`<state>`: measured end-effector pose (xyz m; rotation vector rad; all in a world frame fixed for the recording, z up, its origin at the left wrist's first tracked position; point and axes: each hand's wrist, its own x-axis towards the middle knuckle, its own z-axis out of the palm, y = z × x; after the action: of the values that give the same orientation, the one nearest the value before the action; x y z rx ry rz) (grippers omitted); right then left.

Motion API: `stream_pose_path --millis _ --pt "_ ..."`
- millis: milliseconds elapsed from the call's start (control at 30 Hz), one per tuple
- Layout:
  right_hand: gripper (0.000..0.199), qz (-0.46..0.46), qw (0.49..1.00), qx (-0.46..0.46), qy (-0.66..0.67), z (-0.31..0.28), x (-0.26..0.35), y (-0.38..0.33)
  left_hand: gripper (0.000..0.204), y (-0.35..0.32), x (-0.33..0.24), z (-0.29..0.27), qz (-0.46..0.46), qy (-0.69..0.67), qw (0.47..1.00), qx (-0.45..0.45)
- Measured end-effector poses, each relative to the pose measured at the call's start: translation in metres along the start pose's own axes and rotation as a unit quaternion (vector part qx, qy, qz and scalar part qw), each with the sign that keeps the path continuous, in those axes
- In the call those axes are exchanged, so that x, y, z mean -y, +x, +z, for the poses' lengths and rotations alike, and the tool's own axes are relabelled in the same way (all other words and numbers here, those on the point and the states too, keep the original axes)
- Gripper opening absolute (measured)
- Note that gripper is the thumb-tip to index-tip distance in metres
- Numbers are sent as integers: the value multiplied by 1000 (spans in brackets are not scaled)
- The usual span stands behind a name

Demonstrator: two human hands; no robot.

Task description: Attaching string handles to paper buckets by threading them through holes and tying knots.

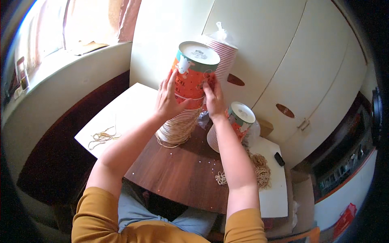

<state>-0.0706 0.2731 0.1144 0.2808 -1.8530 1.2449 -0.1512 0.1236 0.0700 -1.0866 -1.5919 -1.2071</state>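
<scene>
Both hands — left hand (169, 97), right hand (213, 97) — grip the tall stack of orange printed paper cups (187, 87) at twelve o'clock, fingers closed. Seemingly squaring it; banding next calls for tan rubber bands (261, 169) at four o'clock.

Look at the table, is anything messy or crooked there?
Yes. The cup stack held between the left hand and right hand leans to the right instead of standing straight. Rubber bands lie loose in scattered heaps: some by the left edge, more at the right.
</scene>
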Motion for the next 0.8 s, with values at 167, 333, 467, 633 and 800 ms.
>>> stream_pose_path --millis 167,333,467,633,800 --pt "47 67 993 17 -97 -7 -25 -7 97 -10 -1 6 -69 45 997 4" --pt "49 99 976 9 -194 0 -22 -11 92 -37 -8 0 -52 75 996 18" --pt "46 178 957 76 -216 -24 5 -18 87 -40 -11 -17 -126 41 989 60" --pt "50 85 776 68 -622 -99 16 -56 79 -67 -2 -43 -202 32 974 97" --pt "32 17 788 26 -615 -157 -13 -73 70 -118 -35 -41 -193 -79 952 223"
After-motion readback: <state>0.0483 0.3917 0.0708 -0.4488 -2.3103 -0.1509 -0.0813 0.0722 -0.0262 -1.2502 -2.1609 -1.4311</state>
